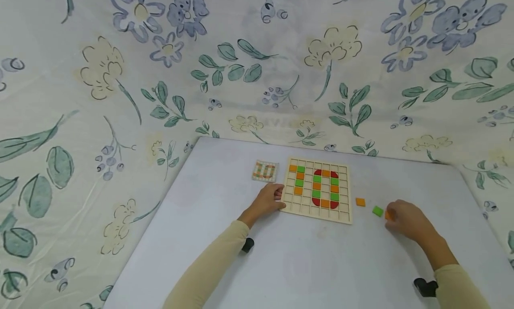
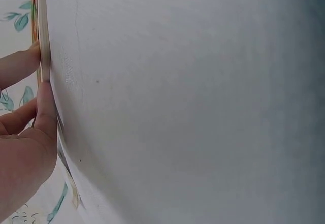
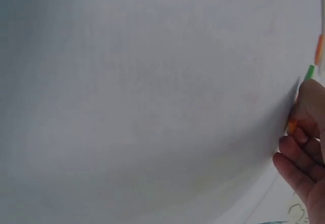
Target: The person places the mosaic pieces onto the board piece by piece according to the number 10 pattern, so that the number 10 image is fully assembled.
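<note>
A square wooden grid board (image 1: 345, 206) lies on the table, with orange, green and red tiles set in it in the shape of a 1 and a 0. My left hand (image 1: 267, 201) grips the board's left edge near its front corner; in the left wrist view its fingers (image 2: 45, 102) are at the rim. To the right of the board, my right hand (image 1: 409, 220) pinches an orange tile (image 1: 388, 215), which also shows between the fingers in the right wrist view. Just left of that hand lie a loose green tile (image 1: 377, 211) and a loose orange tile (image 1: 360, 202).
A small pattern card (image 1: 265, 171) with a printed 10 lies behind my left hand, left of the board. The white table (image 1: 321, 269) has a flower-printed cloth (image 1: 257, 77) hanging behind it and at its sides. Black wrist devices show under both sleeves.
</note>
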Motion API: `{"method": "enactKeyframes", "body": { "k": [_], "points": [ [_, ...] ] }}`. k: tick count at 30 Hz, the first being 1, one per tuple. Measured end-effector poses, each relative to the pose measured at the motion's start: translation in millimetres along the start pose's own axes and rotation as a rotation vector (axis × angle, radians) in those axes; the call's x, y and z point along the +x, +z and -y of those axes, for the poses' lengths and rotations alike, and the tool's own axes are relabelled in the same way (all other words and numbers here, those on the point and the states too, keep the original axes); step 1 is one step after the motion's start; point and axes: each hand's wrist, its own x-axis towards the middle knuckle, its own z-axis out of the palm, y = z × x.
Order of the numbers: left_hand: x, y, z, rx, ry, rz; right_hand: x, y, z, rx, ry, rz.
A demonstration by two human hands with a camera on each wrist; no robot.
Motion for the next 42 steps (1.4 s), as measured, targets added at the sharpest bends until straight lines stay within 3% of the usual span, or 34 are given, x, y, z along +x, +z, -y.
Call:
{"method": "enactKeyframes", "body": {
  "k": [6,10,18,24,29,35,42],
  "points": [
    [-0.1,0.3,1.2,-0.008,-0.006,0.014,24.4,-4,15,-0.005,0.006,0.006],
    [0.1,-0.5,-0.3,0.001,-0.011,0.014,51.1,0,55,0.020,-0.056,-0.052],
    [0.3,0.5,0.8,-0.008,-0.005,0.014,99.2,35,148,0.039,-0.306,-0.140],
    [-1.9,1.7,2.6,0.022,-0.005,0.017,117.0,62,187,0.046,-0.349,-0.112],
    [-2.2,-2.1,-1.2,0.048,0.010,0.006,122.4,68,202,0.060,-0.349,-0.108],
    [0.1,-2.5,-0.6,0.076,0.019,0.005,123.7,69,207,0.033,-0.380,-0.161],
    [0.9,-1.3,2.2,0.080,0.028,0.002,123.1,69,211,0.037,-0.380,-0.135]
  ]
}}
